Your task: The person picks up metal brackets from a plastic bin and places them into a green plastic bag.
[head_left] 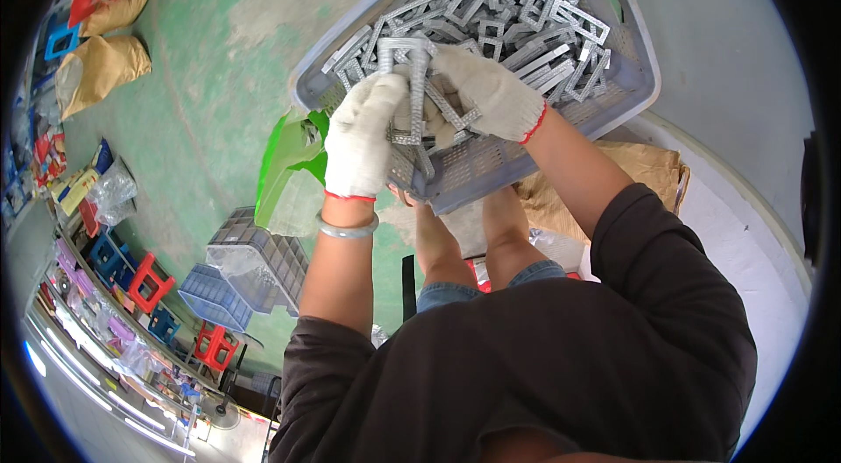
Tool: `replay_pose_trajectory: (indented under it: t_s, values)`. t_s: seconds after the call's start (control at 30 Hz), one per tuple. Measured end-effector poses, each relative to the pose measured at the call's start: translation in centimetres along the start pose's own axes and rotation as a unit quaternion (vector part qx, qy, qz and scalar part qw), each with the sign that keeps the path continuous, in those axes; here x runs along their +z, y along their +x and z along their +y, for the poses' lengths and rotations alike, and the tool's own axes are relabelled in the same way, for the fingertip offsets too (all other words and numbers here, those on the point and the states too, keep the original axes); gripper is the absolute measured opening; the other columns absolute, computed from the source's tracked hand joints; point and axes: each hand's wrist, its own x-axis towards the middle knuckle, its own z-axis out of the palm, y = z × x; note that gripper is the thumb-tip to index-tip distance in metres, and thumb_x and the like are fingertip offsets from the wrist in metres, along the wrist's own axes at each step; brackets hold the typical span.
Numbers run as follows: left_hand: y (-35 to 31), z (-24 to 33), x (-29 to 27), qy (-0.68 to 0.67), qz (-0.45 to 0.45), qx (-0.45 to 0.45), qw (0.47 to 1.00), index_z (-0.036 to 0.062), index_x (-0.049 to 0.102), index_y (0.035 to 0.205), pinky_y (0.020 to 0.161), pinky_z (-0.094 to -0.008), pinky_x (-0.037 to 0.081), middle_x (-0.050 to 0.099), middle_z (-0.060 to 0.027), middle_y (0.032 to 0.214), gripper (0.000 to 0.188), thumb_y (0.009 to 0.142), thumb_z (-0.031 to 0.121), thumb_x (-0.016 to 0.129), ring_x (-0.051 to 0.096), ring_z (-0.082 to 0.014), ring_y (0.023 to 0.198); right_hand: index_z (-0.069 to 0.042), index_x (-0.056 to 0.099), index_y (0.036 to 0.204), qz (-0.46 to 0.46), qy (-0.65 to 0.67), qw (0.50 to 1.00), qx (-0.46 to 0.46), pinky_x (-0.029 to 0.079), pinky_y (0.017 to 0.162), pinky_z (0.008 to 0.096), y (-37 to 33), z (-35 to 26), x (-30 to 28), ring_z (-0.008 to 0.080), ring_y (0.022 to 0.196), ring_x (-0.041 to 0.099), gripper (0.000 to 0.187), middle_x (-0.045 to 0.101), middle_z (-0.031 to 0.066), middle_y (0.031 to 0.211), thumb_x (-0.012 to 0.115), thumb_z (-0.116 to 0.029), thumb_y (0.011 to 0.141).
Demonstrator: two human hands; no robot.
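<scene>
Both hands wear white knitted gloves with red cuffs. My left hand (361,126) is closed on the side of a silver rectangular metal frame (419,99), held up over the near left part of a grey plastic basket (491,183). My right hand (495,95) reaches in from the right, its thumb near the frame's upper corner and its other fingers curled beneath, partly hidden by metal. Another metal frame (451,108) slants against the right hand's fingers. Many similar loose frames (526,7) lie heaped in the basket.
Left of the basket is a bright green plastic bag (285,156), with grey crates (258,257) and a blue crate (215,296) nearer. Red stools (151,283) and sacks (105,73) stand farther left. Brown paper (604,191) lies below my right arm, beside a pale wall (727,51).
</scene>
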Motion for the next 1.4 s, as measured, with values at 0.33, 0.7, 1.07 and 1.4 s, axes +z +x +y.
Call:
replay_pose_trajectory:
  t_s: [0.33,0.7,1.07,1.4]
  values:
    - [-0.6,-5.2,-3.8,-0.557,-0.197,-0.087,0.802,0.0039,0.051,0.135,0.061,-0.0266,0.038,0.05,0.0058,0.084,0.05,0.098,0.036,0.056,0.043,-0.009,0.068,-0.008,0.027,0.148,0.009,-0.267,0.955,-0.127,0.054,0.091,0.0352,-0.5,1.6,1.1,0.0289,0.111,0.064,0.093,0.059,0.0151,0.132,0.078,0.003,0.072]
    - [-3.9,-5.2,-6.5,-0.436,-0.004,-0.054,0.898,0.0081,0.057,0.124,0.06,-0.0328,0.048,0.061,-0.0037,0.09,0.04,0.103,0.04,0.049,0.056,-0.0152,0.069,-0.001,0.047,0.143,-0.022,0.05,0.998,-0.021,0.054,0.081,0.0295,-0.2,0.2,7.0,0.0153,0.096,0.065,0.05,0.068,0.0107,0.111,0.059,-0.008,0.095]
    - [-6.2,-5.0,-7.2,-0.426,-0.014,0.066,0.902,0.0138,0.047,0.139,0.105,-0.0476,0.044,0.057,-0.0098,0.132,0.051,0.102,0.049,0.049,0.054,-0.0286,0.123,-0.005,0.039,0.149,0.131,-0.534,0.776,-0.309,0.054,0.09,0.0375,0.2,2.5,15.5,0.0307,0.102,0.066,0.097,0.062,0.017,0.125,0.084,-0.018,0.064]
    - [-7.3,-8.9,-12.9,-0.586,-0.088,0.137,0.794,0.0065,0.05,0.124,0.091,-0.0523,0.047,0.057,-0.0126,0.11,0.051,0.094,0.046,0.061,0.056,-0.0314,0.097,-0.002,0.06,0.128,0.163,-0.475,0.827,-0.254,0.054,0.09,0.0385,0.8,2.5,12.7,0.0304,0.105,0.066,0.056,0.062,0.0181,0.126,0.073,-0.033,0.084]
